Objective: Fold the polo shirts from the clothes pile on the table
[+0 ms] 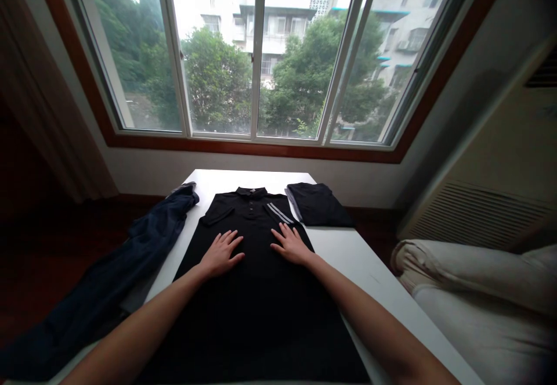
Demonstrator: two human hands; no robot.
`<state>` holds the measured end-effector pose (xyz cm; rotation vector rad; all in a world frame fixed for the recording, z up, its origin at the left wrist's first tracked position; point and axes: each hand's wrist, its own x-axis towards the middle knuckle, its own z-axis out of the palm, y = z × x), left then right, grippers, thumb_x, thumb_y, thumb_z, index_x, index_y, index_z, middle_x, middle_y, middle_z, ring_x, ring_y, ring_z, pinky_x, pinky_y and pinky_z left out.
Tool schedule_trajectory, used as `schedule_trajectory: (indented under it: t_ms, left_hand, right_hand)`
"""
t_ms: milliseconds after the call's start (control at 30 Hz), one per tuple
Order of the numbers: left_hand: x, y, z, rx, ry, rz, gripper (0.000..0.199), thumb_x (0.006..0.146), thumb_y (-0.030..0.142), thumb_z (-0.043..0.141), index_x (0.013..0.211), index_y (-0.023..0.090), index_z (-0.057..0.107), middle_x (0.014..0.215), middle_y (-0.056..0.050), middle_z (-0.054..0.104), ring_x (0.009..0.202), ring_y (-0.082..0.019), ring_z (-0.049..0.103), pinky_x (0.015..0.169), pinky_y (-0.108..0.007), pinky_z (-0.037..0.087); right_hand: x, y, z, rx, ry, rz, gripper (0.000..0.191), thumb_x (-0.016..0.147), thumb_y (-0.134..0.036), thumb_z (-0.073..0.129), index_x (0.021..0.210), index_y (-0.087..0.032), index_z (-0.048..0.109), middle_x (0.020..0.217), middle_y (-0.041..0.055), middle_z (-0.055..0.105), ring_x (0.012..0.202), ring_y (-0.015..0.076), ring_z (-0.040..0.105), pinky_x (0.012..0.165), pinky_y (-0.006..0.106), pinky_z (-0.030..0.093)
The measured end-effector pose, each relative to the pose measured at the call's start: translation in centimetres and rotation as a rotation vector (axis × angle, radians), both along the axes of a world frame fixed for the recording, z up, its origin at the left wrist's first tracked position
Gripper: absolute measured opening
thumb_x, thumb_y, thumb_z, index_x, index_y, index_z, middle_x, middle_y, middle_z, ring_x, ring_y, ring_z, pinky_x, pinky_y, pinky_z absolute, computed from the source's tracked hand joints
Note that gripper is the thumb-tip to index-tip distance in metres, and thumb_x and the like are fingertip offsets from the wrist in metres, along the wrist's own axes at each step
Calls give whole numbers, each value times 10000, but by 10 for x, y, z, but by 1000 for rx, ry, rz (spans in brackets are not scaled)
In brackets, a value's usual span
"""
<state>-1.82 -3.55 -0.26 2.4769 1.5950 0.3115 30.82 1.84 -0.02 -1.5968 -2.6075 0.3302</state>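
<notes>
A black polo shirt [256,303] lies spread on a white table [361,257], its collar at the far end and both short sleeves folded inward over the body. Two light stripes cross the right sleeve. My left hand [221,253] rests flat on the shirt's left side, just below the left sleeve, fingers spread. On the right side, my right hand [290,244] lies flat with its fingers apart, its fingertips close to the striped sleeve. Neither hand grips the cloth.
A folded dark garment [319,204] lies at the table's far right. Dark blue clothing [130,257] hangs over the left edge. Beyond the table is a window [255,144]; a beige sofa [483,292] stands at the right, a curtain [47,83] at the left.
</notes>
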Motion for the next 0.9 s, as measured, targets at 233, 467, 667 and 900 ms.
schedule_trajectory:
  t_ms: [233, 467, 667, 900]
  left_hand:
    - [-4, -17, 7, -54, 26, -52, 786, 966, 760, 383, 1630, 341, 340, 1727, -45, 183, 1602, -298, 114, 1287, -551, 88]
    - [-7, -29, 13, -79, 55, -97, 799, 962, 764, 379, 1646, 361, 284, 1733, -34, 134, 1604, -310, 69, 1280, -574, 72]
    - [-9, -27, 9, -72, 50, -120, 812, 964, 784, 346, 1649, 353, 276, 1733, -47, 125, 1605, -310, 67, 1277, -579, 52]
    - [-7, -25, 8, -73, 57, -104, 794, 981, 775, 322, 1649, 347, 273, 1735, -45, 127, 1604, -314, 80, 1274, -583, 50]
  right_hand:
    - [3, -30, 2, -2, 46, 18, 762, 1002, -751, 325, 1649, -353, 266, 1726, 42, 81, 1602, 275, 43, 1275, 511, 5]
    - [11, -36, 2, -6, 66, 7, 695, 1018, -682, 380, 1630, -357, 326, 1720, 22, 149, 1598, 263, 98, 1283, 486, 58]
    - [9, -40, 7, -13, 57, -4, 690, 1026, -668, 382, 1632, -345, 326, 1721, 25, 145, 1598, 253, 98, 1285, 472, 63]
    - [15, -37, 3, 15, 101, 21, 686, 1025, -662, 406, 1616, -314, 376, 1713, 52, 196, 1592, 269, 136, 1281, 490, 91]
